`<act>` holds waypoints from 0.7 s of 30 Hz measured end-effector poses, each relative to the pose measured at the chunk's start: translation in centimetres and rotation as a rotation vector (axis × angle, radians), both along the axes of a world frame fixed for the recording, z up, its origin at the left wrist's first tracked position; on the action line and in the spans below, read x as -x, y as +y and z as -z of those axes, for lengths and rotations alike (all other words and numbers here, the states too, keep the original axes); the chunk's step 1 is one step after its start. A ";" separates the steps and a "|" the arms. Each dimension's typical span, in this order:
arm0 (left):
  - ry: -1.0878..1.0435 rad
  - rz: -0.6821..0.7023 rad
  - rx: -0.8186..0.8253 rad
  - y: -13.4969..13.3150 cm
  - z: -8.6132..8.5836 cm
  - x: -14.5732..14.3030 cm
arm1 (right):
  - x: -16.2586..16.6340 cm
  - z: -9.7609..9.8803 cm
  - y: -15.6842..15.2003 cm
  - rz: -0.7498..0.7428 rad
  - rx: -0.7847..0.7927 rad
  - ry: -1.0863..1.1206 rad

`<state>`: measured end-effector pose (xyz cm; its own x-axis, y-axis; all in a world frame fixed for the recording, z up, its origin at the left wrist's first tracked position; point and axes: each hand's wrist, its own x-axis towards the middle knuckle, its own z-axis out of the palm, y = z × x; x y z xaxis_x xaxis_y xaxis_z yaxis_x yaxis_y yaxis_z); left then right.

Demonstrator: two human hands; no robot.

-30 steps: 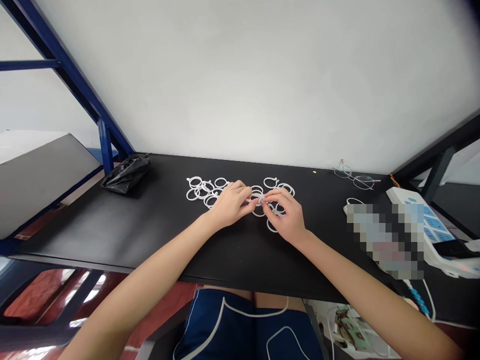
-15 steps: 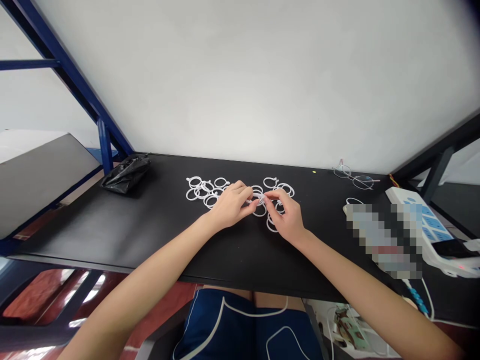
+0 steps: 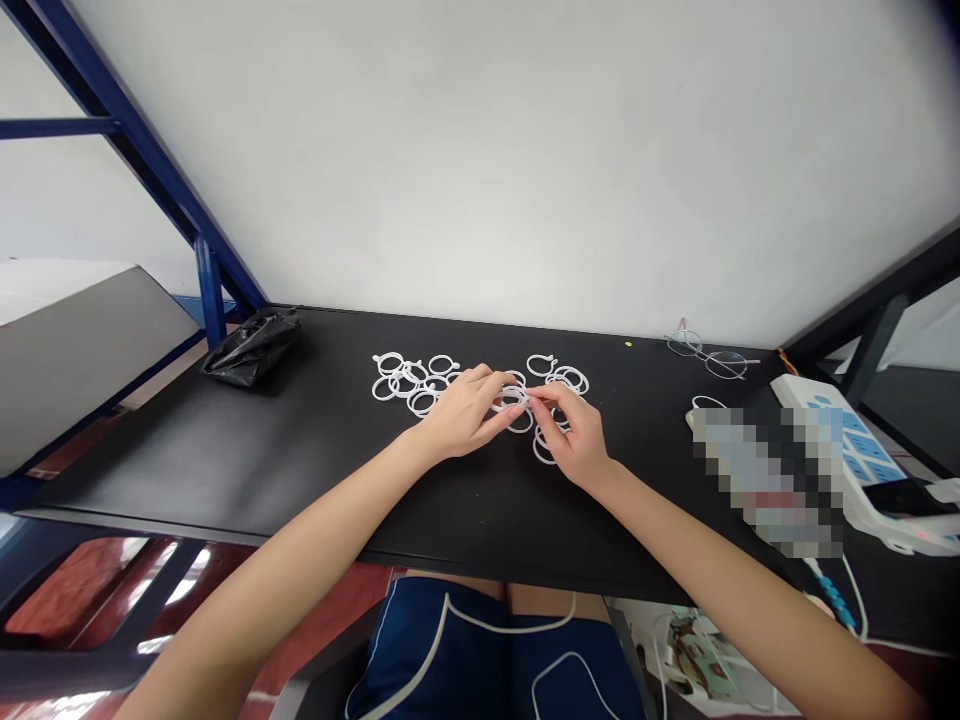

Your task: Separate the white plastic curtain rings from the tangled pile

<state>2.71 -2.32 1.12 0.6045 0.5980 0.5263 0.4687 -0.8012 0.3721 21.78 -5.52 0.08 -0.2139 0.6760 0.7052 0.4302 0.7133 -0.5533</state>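
At a black desk (image 3: 315,440) against a pale wall (image 3: 495,170), both hands (image 3: 466,408) (image 3: 574,428) hold a ring (image 3: 514,390).

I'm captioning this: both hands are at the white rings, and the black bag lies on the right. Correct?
No: the head view shows the black bag on the left; the left hand and right hand are at the white rings.

White rings (image 3: 406,378) lie on a plain black table (image 3: 322,450), before a pale grey wall (image 3: 487,180). The plastic bag (image 3: 253,348) is shiny black, the metal frame (image 3: 133,140) dark blue, the floor (image 3: 319,610) brownish red. White lines cross the navy shorts (image 3: 480,680). The power strip (image 3: 862,465) is white with light-blue patches; a tiny speck (image 3: 628,344) is yellow.
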 end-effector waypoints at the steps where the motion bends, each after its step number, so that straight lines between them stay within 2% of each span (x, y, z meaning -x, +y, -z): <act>1: 0.008 0.003 0.001 0.0 0.0 0.0 | 0.0 0.0 0.0 -0.006 -0.001 0.001; 13: -0.011 -0.019 -0.038 0.1 -0.2 -0.2 | 0.2 0.3 0.0 -0.002 0.055 0.002; 18: 0.000 -0.023 -0.032 0.1 -0.1 -0.2 | -0.3 0.2 0.4 -0.030 0.046 -0.116; 21: 0.015 -0.027 -0.009 -0.1 0.0 -0.2 | -0.6 -0.1 0.5 -0.058 0.093 -0.138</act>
